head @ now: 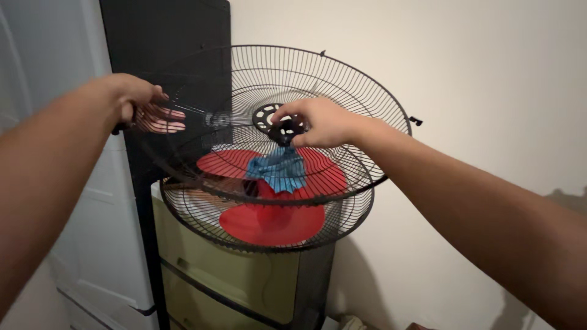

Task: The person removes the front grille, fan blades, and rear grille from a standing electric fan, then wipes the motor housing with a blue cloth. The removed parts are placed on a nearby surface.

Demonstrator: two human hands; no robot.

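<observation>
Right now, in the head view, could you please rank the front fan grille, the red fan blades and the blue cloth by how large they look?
1. Front fan grille, held by the left hand; tilted toward the camera, so nearness may exaggerate it.
2. Red fan blades.
3. Blue cloth, beneath the right hand.

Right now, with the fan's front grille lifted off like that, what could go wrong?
The left hand holds the loose front grille by its rim only, tilted; it might slip and drop onto the red blades. The right hand pinches a blue cloth through the grille's black centre hub, so cloth or fingers could snag on the wires. The rear guard looks slanted and may shift.
</observation>
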